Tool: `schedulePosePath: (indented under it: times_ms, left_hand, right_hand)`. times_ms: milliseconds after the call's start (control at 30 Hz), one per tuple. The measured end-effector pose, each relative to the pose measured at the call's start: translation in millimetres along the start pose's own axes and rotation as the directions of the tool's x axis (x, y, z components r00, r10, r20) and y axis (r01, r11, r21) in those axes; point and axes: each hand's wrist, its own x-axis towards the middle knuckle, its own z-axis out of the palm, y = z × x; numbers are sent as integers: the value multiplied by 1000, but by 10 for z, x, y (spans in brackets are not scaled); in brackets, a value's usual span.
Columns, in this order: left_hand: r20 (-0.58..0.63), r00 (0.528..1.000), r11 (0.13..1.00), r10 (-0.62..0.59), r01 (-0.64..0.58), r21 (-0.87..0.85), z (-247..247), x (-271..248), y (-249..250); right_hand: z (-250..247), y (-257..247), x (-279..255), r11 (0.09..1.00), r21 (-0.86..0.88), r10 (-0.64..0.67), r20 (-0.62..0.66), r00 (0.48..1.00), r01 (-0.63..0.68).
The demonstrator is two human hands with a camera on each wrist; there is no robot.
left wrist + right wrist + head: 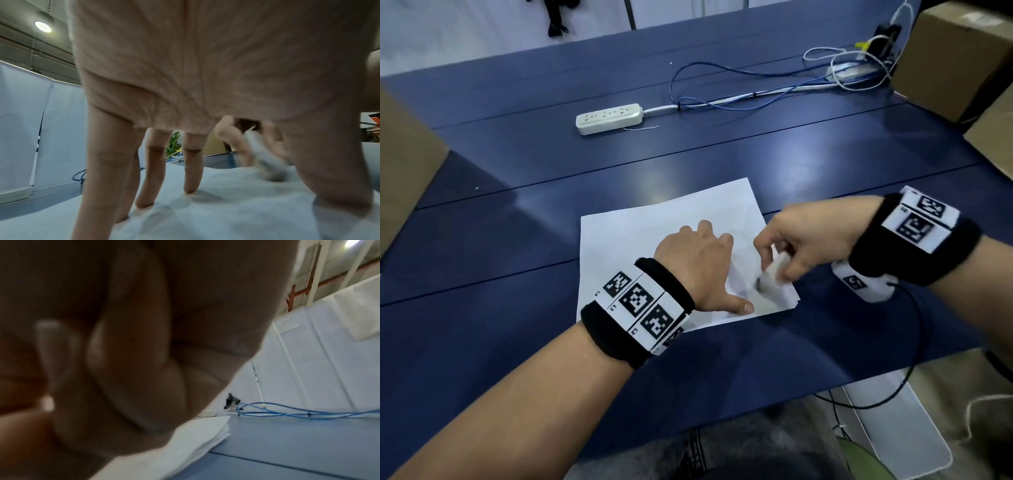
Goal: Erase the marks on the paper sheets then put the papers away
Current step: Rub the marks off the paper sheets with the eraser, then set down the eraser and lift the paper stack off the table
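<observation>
The white tags on the left wristband [643, 310] carry black square code patterns, with small digits beside them: "3" and "2" can be made out. The tags on the right wristband [917, 222] show similar patterns; no words can be read.

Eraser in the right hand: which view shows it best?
The left wrist view: the eraser stands clear between the right hand's fingers, its tip on the paper. The head view shows it blurred and partly covered. In the right wrist view, only a pale blur shows.

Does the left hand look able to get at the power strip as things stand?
Probably yes: bare table lies between the left hand and the power strip. But it presses the paper, which would be released.
</observation>
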Motion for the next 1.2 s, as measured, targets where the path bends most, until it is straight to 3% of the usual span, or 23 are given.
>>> schedulePosePath:
  times_ms: [133, 200, 300, 333, 500, 667, 767, 800, 900, 967, 1067, 1133, 1200]
  left_hand:
    - [-5, 1000, 1000, 1, -1, 1, 9, -2, -10]
    - [-14, 1000, 1000, -1, 0, -7, 16, 0, -9]
    - [-14, 1000, 1000, -3, 3, -12, 23, 1, -16]
    - [-13, 1000, 1000, -4, 4, -13, 24, -1, -14]
    - [-11, 1000, 1000, -14, 14, -21, 18, -18, -2]
    - [-1, 1000, 999, -24, 24, -29, 17, -27, -4]
    - [-7, 999, 998, -35, 35, -44, 34, -62, 6]
    - [-8, 999, 998, -38, 38, -51, 39, -75, 11]
    - [-23, 998, 993, -51, 48, -104, 62, -159, -21]
    - [-72, 994, 980, -79, 64, -188, 82, -243, -101]
    - [-151, 963, 921, -222, 156, -358, 139, -477, -384]
    - [-162, 918, 858, -361, 258, -444, 230, -628, -661]
    - [-169, 845, 780, -508, 368, -505, 336, -799, -929]
  right_hand:
    - [-141, 135, 164, 994, -54, 85, -190, 978, -97]
    - [-105, 116, 90, 997, -13, 70, -99, 993, -72]
    - [18, 13, -84, 994, 112, 1, 142, 990, -17]
    - [33, 6, -100, 993, 116, -12, 155, 988, -6]
    - [-108, 152, 64, 997, 48, 59, -113, 992, -54]
    - [117, 54, -152, 985, 171, 25, 74, 997, -37]
    - [141, 105, -297, 958, 275, 98, -58, 994, -78]
    - [120, 173, -321, 953, 283, 163, -167, 972, -111]
    - [49, 353, -410, 933, 208, 356, -435, 827, -293]
    - [45, 478, -447, 892, 171, 448, -458, 768, -418]
    - [90, 564, -503, 850, 168, 520, -427, 740, -500]
    - [118, 578, -540, 822, 190, 564, -396, 725, -536]
    - [145, 520, -560, 802, 175, 587, -404, 702, -571]
